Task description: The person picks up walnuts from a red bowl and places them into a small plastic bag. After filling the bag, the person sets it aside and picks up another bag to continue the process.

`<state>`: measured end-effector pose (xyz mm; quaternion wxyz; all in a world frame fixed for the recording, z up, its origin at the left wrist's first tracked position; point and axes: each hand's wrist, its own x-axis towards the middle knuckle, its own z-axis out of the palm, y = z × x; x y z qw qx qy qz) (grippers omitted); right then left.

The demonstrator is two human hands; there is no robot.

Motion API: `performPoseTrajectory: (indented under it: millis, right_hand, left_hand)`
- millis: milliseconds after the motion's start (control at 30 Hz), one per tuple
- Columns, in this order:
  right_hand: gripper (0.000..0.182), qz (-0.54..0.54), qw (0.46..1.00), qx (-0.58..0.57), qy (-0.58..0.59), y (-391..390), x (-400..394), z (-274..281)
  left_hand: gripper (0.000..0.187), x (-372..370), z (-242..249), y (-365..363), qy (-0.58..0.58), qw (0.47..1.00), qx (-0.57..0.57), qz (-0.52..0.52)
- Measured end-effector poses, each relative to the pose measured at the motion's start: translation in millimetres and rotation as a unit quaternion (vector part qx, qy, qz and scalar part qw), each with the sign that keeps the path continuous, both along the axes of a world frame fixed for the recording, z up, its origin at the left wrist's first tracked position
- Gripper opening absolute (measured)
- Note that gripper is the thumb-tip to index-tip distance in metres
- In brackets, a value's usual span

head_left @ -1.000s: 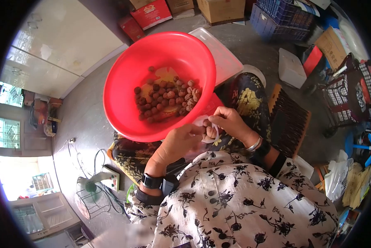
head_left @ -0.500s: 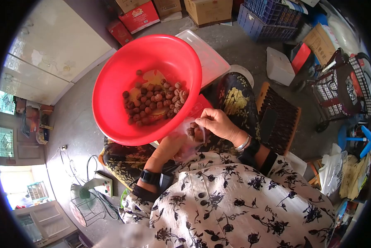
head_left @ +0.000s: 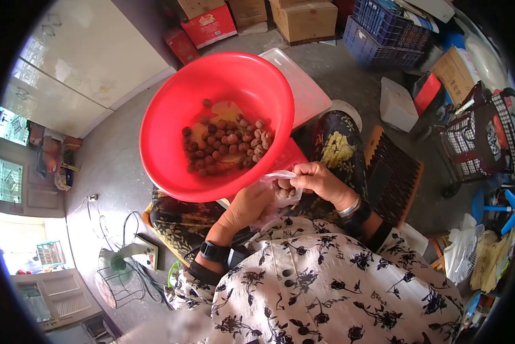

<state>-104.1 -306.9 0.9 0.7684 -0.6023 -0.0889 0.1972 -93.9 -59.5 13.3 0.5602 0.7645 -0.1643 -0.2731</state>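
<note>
A clear plastic bag [head_left: 283,192] with several brown walnuts inside hangs between my hands, just below the rim of a big red basin [head_left: 166,175]. My left hand [head_left: 249,203] is closed round the bag's left side, its fingertips partly hidden. Thumb and forefinger of my right hand [head_left: 320,182] pinch the bag's upper right edge. Many round brown walnuts [head_left: 228,140] lie in the basin, piled toward its lower right.
A clear plastic lid [head_left: 303,92] lies behind the basin. Right of my knee is a beaded mat seat [head_left: 392,172]. Cardboard boxes [head_left: 306,22], blue crates [head_left: 381,43] and a checked cart [head_left: 467,140] stand farther off. A fan [head_left: 117,264] is at lower left.
The view has shifted, so the basin and hands appear farther right. My right hand has kept its pinch on the bag's edge, and the bag's mouth looks drawn more to the right.
</note>
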Motion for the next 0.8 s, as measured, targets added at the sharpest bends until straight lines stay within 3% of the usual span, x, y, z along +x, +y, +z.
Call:
performPoseTrajectory:
  millis: [67,100,200,267,300,333,400,433,500,533,600,733,800]
  right_hand:
    - [0.022,0.023,0.999,-0.024,0.007,1,2,-3]
    - [0.023,0.004,0.992,-0.106,-0.068,6,5,-9]
    - [0.023,0.001,0.998,-0.057,-0.033,5,3,-9]
    - [0.023,0.002,0.999,-0.032,-0.015,2,0,6]
    - [0.024,0.003,1.0,-0.009,0.004,2,0,13]
    - [0.024,0.004,1.0,-0.007,0.003,3,-1,16]
    - [0.025,-0.016,0.998,-0.012,0.051,6,-2,19]
    - [0.025,-0.015,0.999,-0.011,0.05,7,-2,17]
    - [0.025,-0.024,0.999,-0.021,0.028,8,-1,9]
    - [0.025,-0.023,0.999,-0.02,0.026,7,0,9]
    - [0.025,-0.009,1.0,-0.018,0.0,6,2,8]
    - [0.021,-0.009,1.0,-0.009,-0.012,3,4,-9]
    - [0.025,-0.018,0.998,-0.038,-0.036,4,5,-15]
  left_hand:
    - [0.029,-1,4,-1,0.128,0.989,0.073,-0.001]
    - [0.029,-1,7,-1,0.128,0.989,0.074,-0.001]
    - [0.03,2,18,1,0.163,0.977,0.132,-0.023]
    - [0.031,6,28,11,0.232,0.969,0.064,-0.064]
    - [0.027,13,53,16,0.143,0.978,0.075,-0.135]
    - [0.027,22,60,24,0.143,0.978,0.077,-0.134]
    - [0.018,39,70,40,0.101,0.992,0.064,-0.033]
    - [0.018,52,71,48,0.1,0.992,0.065,-0.032]
    - [0.018,82,60,66,0.025,0.981,0.185,0.049]
    - [0.018,93,48,77,0.023,0.981,0.185,0.05]
    - [0.027,113,18,98,-0.09,0.963,0.254,0.029]
    - [0.04,141,-29,125,-0.115,0.921,0.368,-0.049]
    - [0.063,154,-61,145,-0.123,0.882,0.44,-0.117]
